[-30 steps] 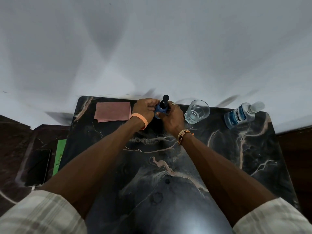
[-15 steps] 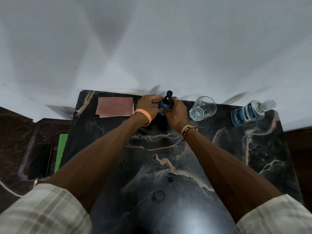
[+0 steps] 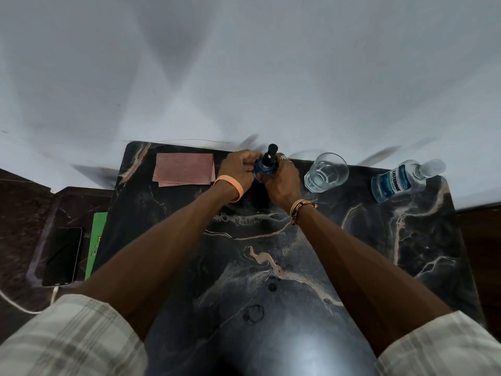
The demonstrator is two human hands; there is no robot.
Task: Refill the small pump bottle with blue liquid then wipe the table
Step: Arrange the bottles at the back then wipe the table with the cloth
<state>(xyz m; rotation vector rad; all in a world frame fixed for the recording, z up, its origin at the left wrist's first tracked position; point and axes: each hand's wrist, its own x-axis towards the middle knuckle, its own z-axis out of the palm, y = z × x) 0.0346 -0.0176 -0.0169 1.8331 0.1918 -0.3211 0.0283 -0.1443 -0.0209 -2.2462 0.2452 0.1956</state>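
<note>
1. Gripping the small pump bottle (image 3: 262, 169) from both sides, the hands meet at the far edge of the dark marble table (image 3: 298, 267). The bottle stands upright between them with its black pump head (image 3: 272, 150) poking up above the knuckles.
2. The left hand (image 3: 238, 169) has its fingers curled round the blue body. That reads as the steadying grip, there to stop the bottle spinning or tipping.
3. The right hand (image 3: 282, 183) wraps the opposite side, with its fingers high up near the collar under the pump. This looks like a twisting hold on the pump fitting. Whether it is being loosened or tightened cannot be told, and the liquid level in the bottle is hidden by the hands.
4. Just right of the pump bottle stands a clear drinking glass (image 3: 325, 172). Farther right again is the mouthwash bottle (image 3: 398, 183), which holds blue liquid and has its cap on. It is probably the refill source, kept on the pouring hand's side.
5. Just left of the pump bottle lies a folded pink cloth (image 3: 184, 169), flat and near the steadying hand. It is likely waiting for the wipe.
6. Well to the left of the pump bottle and nearer the person, off the tabletop, lie a green card (image 3: 96, 240) and a phone (image 3: 62, 256), out of the way of spills.
</note>
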